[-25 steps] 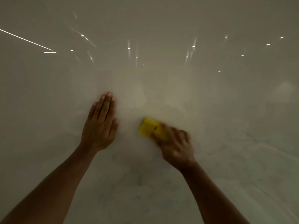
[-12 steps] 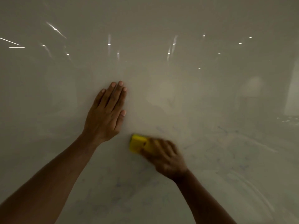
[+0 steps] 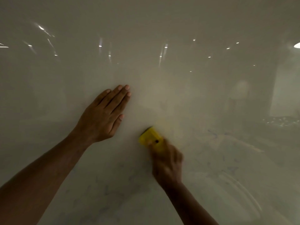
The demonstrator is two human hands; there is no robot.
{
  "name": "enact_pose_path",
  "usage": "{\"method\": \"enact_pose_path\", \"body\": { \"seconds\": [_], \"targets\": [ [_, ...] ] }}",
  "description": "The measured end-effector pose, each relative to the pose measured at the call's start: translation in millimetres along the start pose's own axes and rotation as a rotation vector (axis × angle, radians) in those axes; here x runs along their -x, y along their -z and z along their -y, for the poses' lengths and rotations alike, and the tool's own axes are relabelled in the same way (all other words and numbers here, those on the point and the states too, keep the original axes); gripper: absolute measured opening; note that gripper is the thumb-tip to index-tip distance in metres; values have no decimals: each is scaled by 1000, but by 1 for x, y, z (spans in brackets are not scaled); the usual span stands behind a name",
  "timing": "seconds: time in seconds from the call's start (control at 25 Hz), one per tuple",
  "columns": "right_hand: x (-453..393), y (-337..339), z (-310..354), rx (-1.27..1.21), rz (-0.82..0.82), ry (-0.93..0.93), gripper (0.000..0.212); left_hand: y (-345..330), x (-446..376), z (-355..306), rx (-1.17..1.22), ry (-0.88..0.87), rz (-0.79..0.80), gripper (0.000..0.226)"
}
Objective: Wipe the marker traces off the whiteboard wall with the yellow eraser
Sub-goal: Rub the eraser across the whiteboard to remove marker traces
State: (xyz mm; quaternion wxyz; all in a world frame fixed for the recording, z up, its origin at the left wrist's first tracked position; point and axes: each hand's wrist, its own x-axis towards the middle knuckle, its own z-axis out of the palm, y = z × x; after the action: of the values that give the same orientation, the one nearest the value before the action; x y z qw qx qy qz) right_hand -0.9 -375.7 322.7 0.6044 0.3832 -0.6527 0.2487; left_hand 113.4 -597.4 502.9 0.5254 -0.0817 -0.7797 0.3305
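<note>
The glossy whiteboard wall (image 3: pixel 162 26) fills the whole view. My right hand (image 3: pixel 167 164) grips the yellow eraser (image 3: pixel 150 138) and presses it against the wall just below centre; hand and eraser are motion-blurred. My left hand (image 3: pixel 103 116) lies flat on the wall up and to the left of the eraser, fingers together, holding nothing. Faint grey-blue marker traces (image 3: pixel 214 135) smear the wall to the right of the eraser and across the lower part.
Ceiling-light reflections (image 3: pixel 100 45) dot the upper wall. A pale rectangular reflection (image 3: pixel 284 91) shows at the right edge. Curved wipe streaks (image 3: pixel 240 189) cross the lower right of the wall.
The right hand with the eraser has swept left and down across the wall, then a little back to the right. The view has shifted; the left hand stays flat on the wall.
</note>
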Motion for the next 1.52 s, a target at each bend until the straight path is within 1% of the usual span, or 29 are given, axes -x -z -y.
{"method": "enact_pose_path", "body": {
  "seconds": [0.04, 0.08, 0.12, 0.16, 0.2, 0.24, 0.28, 0.36, 0.4, 0.44, 0.52, 0.56, 0.64, 0.68, 0.72, 0.76, 0.8, 0.84, 0.92, 0.96, 1.0, 1.08, 1.12, 1.24, 1.28, 1.36, 1.4, 1.44, 1.52],
  "targets": [
    [8, 3, -4, 43, 44, 245, 49, -1, -6, -5, 12, -2, -11, 65],
    [9, 7, -16, 61, 82, 388, 47, -2, -10, -9, 21, -3, -21, 65],
    [4, 11, -30, 81, 70, 336, 45, -3, -14, -13, 34, -3, -33, 65],
    [-2, 13, -38, 76, 4, 94, 44, -5, -16, -16, 44, 2, -49, 64],
    [-9, 15, -40, 0, -87, -228, 45, -8, -19, -20, 46, 6, -68, 64],
    [-9, 12, -34, -40, -176, -456, 50, -11, -22, -23, 46, 18, -83, 64],
    [-6, 11, -25, -28, -164, -455, 54, -12, -24, -27, 43, 39, -93, 65],
    [6, 15, -32, 87, -15, -2, 52, -14, -31, -38, 48, 84, -111, 65],
    [4, 17, -45, 109, 7, 100, 50, -15, -34, -43, 52, 104, -116, 66],
    [-2, 21, -59, 103, -22, 5, 48, -17, -36, -49, 58, 120, -121, 66],
    [-13, 22, -62, -19, -220, -492, 49, -20, -43, -59, 61, 125, -138, 66],
    [-10, 20, -53, -32, -243, -582, 50, -21, -47, -63, 66, 116, -140, 66],
    [6, 18, -53, 70, -97, -270, 50, -23, -57, -70, 82, 78, -127, 65],
    [7, 20, -62, 84, -82, -222, 49, -23, -62, -74, 88, 57, -120, 65],
    [3, 23, -75, 68, -112, -361, 49, -23, -67, -80, 98, 37, -115, 64],
    [-4, 26, -83, 30, -212, -619, 49, -24, -71, -85, 108, 16, -113, 64],
    [-5, 26, -84, -7, -312, -805, 51, -25, -75, -90, 109, -7, -112, 64],
    [-1, 26, -80, 16, -329, -831, 52, -26, -80, -95, 111, -31, -113, 64],
    [16, 25, -72, 108, -156, -450, 54, -27, -88, -104, 126, -65, -115, 64],
    [19, 29, -79, 130, -104, -357, 54, -29, -91, -109, 136, -71, -115, 64],
    [17, 32, -90, 119, -121, -449, 54, -30, -94, -116, 148, -72, -116, 64],
    [7, 36, -103, 4, -325, -913, 52, -33, -98, -129, 168, -78, -120, 64],
    [7, 37, -103, 29, -338, -950, 52, -36, -102, -135, 173, -92, -127, 64],
    [32, 44, -106, 130, -67, -428, 54, -42, -113, -156, 179, -148, -134, 65],
    [35, 48, -121, 133, -65, -439, 60, -44, -116, -162, 184, -162, -134, 65],
    [29, 55, -140, 16, -255, -893, 72, -47, -121, -174, 197, -185, -130, 65],
    [24, 54, -141, 12, -300, -1022, 72, -48, -124, -178, 202, -196, -126, 65],
    [24, 53, -138, 80, -278, -973, 67, -50, -127, -182, 207, -207, -123, 65],
    [34, 62, -140, 117, -102, -545, 55, -52, -130, -189, 216, -220, -116, 65]
  ]
}}
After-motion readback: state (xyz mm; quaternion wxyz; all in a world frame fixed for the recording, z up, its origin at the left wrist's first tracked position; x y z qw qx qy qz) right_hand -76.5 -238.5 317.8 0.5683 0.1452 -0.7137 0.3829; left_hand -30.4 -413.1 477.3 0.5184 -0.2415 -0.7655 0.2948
